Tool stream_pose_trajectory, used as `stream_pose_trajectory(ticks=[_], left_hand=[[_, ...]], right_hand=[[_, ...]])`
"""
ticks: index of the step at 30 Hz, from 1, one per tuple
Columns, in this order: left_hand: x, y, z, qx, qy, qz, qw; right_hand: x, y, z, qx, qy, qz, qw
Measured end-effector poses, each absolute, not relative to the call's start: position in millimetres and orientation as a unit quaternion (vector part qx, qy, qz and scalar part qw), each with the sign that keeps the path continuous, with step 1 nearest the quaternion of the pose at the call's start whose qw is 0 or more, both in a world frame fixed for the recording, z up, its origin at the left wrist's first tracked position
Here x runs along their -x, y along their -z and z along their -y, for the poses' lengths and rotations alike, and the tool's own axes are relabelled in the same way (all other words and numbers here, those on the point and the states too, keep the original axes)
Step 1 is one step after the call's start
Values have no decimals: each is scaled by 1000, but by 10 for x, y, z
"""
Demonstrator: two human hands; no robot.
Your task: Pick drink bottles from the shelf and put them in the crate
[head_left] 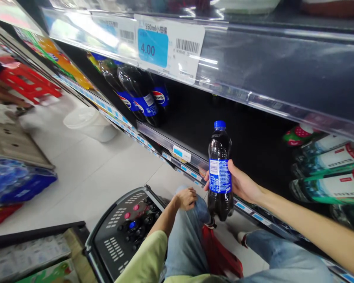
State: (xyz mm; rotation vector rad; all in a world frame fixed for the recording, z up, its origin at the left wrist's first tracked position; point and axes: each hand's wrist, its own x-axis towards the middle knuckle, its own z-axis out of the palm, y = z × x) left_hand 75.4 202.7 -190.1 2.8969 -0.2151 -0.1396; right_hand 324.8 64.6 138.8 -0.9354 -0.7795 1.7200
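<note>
Head view: right hand [243, 184] wrapped round cola bottle [220, 173] at label, bottle upright before dark shelf [177, 143]. Left hand [186, 197] curled closed, empty, on knee. Bottle likely full: heavyish, stiff, slick; label band seems best hold.

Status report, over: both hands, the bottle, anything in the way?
Right hand grips cola bottle upright before shelf. Left hand curled on knee. Other bottles stand left on shelf, apart.

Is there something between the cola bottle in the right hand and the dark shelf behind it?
Nothing visible. The right hand holds the cola bottle upright before the shelf; other bottles stand farther left.
</note>
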Motion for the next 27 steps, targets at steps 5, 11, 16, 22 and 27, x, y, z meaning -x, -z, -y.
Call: stream_pose_trajectory(ticks=[5,11,16,22,27], left_hand=[[-749,1889,-2024,-989,51,68,118],[-755,1840,-2025,-989,61,63,119],[-763,1814,-2020,-989,57,62,120],[-779,1748,-2009,-988,59,54,130],[-795,1668,-1999,-988,91,44,117]], right_hand=[[-3238,-1397,-652,379,-710,323,497],[-3239,-1392,-645,383,-709,315,502],[-3241,-1359,-641,385,-703,315,508],[-3237,-1347,-644,376,-703,316,514],[-3237,-1351,-646,384,-700,316,513]])
